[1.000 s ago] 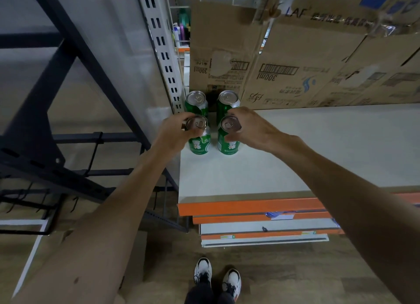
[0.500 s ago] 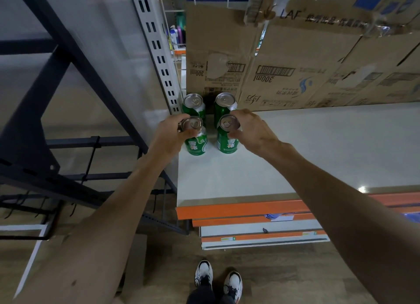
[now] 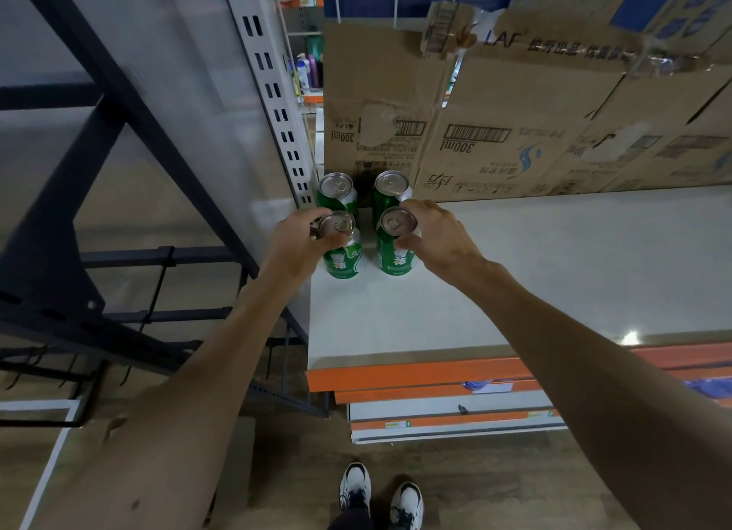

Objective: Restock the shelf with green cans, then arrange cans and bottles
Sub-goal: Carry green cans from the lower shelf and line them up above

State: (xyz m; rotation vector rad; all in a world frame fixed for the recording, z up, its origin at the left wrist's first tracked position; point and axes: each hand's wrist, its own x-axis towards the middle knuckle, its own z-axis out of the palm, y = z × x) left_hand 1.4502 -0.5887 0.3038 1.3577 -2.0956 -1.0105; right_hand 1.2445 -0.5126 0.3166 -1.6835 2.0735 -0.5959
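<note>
Several green cans stand upright in a two-by-two block at the far left of the white shelf [image 3: 515, 276]. My left hand [image 3: 297, 244] grips the front left can [image 3: 342, 258] around its top rim. The front right can [image 3: 396, 254] is held near its top by my right hand [image 3: 439, 238], fingers behind and thumb in front. Just behind them stand the back left can [image 3: 336, 193] and the back right can [image 3: 390, 193], both free of my hands.
Flattened cardboard boxes [image 3: 515, 125] lean along the back of the shelf. A grey perforated upright [image 3: 273, 94] borders the cans on the left. Orange shelf edges [image 3: 416, 375] run along the front, lower shelves beneath. Dark metal racking [image 3: 79, 213] stands at left.
Both hands keep their hold on the front cans, which sit slightly closer to the back pair than a second ago. The view has shifted a little.
</note>
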